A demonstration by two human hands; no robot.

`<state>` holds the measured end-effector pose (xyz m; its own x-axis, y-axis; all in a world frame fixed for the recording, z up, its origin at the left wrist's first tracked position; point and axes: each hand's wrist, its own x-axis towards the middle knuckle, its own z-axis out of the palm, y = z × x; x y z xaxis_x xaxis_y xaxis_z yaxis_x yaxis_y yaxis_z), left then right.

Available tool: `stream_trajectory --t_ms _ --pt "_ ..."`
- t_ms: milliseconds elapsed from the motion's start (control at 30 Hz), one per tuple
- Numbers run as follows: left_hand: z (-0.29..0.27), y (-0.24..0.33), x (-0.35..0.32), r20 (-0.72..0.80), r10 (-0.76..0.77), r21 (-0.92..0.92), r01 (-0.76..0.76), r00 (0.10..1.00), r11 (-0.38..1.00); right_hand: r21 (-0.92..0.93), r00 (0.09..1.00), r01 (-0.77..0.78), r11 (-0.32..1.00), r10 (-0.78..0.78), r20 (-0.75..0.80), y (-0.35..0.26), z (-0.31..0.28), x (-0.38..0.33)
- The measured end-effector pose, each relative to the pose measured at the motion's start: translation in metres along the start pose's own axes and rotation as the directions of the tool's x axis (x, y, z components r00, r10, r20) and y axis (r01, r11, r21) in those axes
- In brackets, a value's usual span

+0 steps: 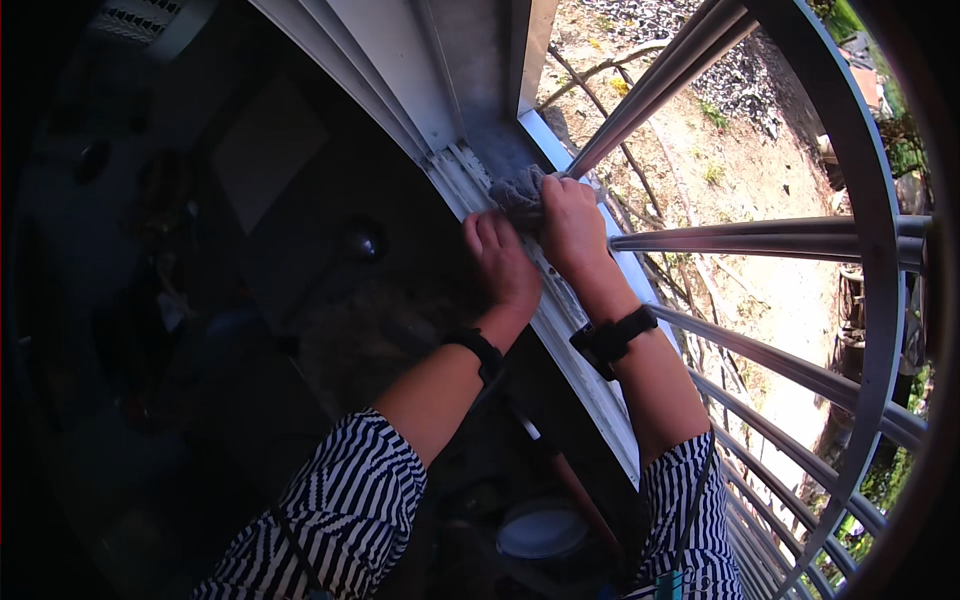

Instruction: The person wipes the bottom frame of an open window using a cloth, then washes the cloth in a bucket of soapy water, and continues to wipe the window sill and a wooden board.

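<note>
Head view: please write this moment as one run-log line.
right grip: holds grey cloth at window track | left grip: at track's inner edge | metal bars: on right

The cloth (518,194) is grey, crumpled into a small, uneven wad with folds and dark creases between them. It lies just above the middle of the frame, a little right of centre, pressed against the track; its right part is covered, so its full outline cannot be told.

The track (467,178) is a whitish, ridged strip that slants from the upper middle of the frame down to the lower right. Long parallel grooves run along it, and dark marks and worn-looking patches break its pale surface. Its upper end meets an upright frame; its middle is partly hidden. Lower down, its ridges catch the light.
</note>
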<state>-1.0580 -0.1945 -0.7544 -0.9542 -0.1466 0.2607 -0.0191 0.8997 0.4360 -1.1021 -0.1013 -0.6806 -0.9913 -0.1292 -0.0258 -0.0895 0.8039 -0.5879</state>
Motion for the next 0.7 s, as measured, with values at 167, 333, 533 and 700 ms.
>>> stream_trajectory --t_ms 167,333,533,700 --pt "0.009 0.015 -0.001 -0.008 0.069 0.011 -0.069 0.998 0.998 -0.151 0.907 0.373 0.915 -0.394 -0.148 0.041 0.051 0.070" --pt "0.003 0.004 -0.002 -0.018 0.074 -0.097 -0.076 0.997 0.992 -0.284 0.945 0.277 0.918 -0.208 0.252 0.003 0.053 0.095" --pt "-0.002 0.016 -0.001 0.104 0.049 0.001 -0.049 0.993 0.999 -0.110 0.937 0.345 0.932 -0.334 0.107 0.050 0.059 0.073" --pt "0.003 0.004 0.001 0.004 -0.183 -0.376 0.172 0.983 0.911 0.009 0.967 0.181 0.983 -0.180 0.179 0.024 0.020 0.018"
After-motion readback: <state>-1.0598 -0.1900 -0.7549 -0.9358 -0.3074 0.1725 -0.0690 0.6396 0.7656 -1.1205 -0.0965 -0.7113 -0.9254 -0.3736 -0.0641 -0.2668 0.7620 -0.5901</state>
